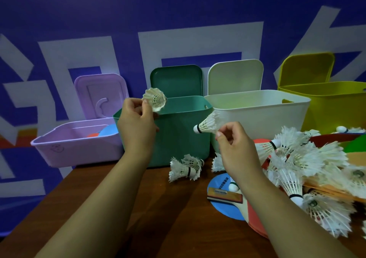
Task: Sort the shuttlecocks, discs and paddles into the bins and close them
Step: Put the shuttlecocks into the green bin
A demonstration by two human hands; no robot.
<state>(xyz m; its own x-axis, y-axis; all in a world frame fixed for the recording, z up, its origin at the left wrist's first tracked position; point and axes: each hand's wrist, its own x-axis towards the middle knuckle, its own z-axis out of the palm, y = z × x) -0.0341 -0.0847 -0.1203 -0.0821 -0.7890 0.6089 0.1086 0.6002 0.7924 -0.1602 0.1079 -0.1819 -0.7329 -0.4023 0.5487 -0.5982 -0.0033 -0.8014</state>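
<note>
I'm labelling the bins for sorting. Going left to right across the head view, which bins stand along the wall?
purple bin → green bin → white bin → yellow bin, all with lids open.

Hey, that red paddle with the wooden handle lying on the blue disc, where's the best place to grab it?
Probably the wooden handle of the red paddle, with your grip coming from above at its left end. It lies flat and exposed on the round blue disc, while the blade runs right beneath your right arm.
</note>
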